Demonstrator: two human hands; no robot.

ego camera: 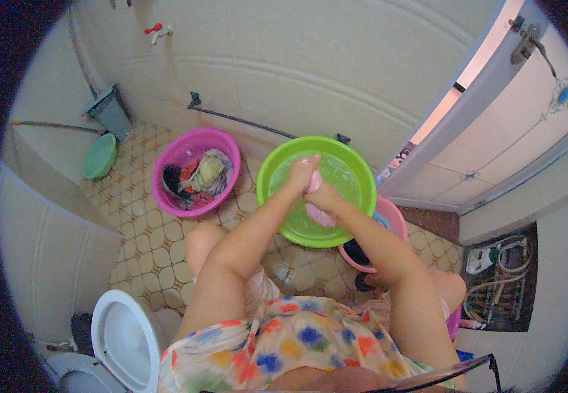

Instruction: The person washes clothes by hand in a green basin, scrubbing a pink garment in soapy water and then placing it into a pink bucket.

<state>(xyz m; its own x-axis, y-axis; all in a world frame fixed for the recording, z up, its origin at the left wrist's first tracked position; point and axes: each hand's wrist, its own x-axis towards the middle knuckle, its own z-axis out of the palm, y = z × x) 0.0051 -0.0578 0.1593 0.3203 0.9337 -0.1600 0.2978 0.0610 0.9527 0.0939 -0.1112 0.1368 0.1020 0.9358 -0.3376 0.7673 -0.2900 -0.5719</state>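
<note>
Both my hands are over a round green plastic basin (264, 196) holding cloudy, sudsy water. My left hand (304, 173) grips the upper end of a wet pink cloth (321, 216). Just below it, my right hand (325, 197) is closed around the same cloth, whose lower part hangs bunched towards the water. The fingers are partly hidden by the backs of the hands. A pink basin (398, 216) stands partly under the green one, with blue and dark cloth in it.
At left, a magenta basin (162, 184) holds several garments (209, 172). A green dipper (99, 156) and a grey bin (112, 114) stand further left on the tiled floor (151, 250). A toilet with raised lid (126, 339) is lower left. A door (490, 162) stands at right, beside a wall recess with hoses (502, 285).
</note>
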